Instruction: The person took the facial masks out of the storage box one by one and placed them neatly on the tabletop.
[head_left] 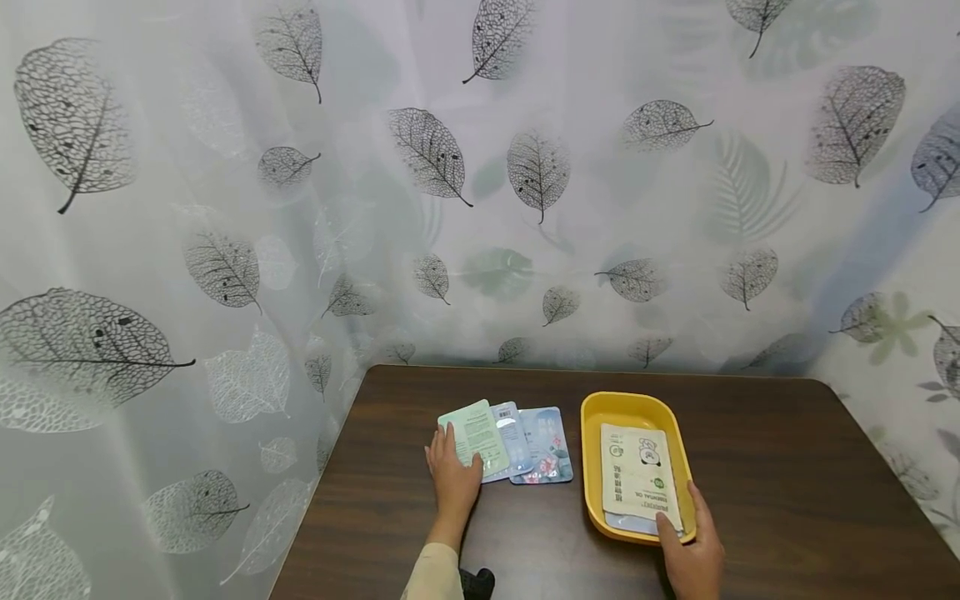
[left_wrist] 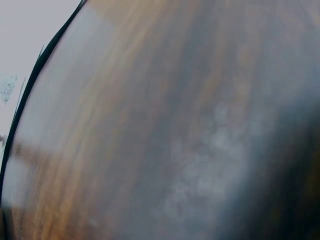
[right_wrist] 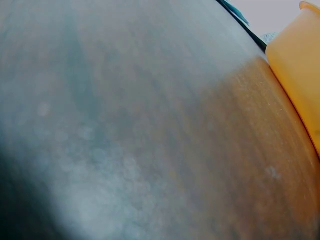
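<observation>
My left hand [head_left: 453, 479] rests at the lower left corner of a light green flat packet [head_left: 474, 435], fingers along its left side and thumb at its bottom edge. Under that packet lies a pale blue packet [head_left: 513, 437], overlapping a blue packet with pink flowers [head_left: 546, 446]. With its thumb over the rim and its fingers outside, my right hand [head_left: 693, 554] grips the near right corner of a yellow tray [head_left: 592, 467]. Inside the tray, a cream packet with a panda print [head_left: 637, 475] covers most of a bluish packet [head_left: 633, 523]. Neither wrist view shows the fingers.
A dark brown wooden table [head_left: 787, 483] carries everything. Behind it and at both sides hangs a pale curtain with leaf prints [head_left: 480, 292]. A dark object [head_left: 477, 583] sits beside my left sleeve. The tray wall [right_wrist: 300, 65] shows at the right of the right wrist view.
</observation>
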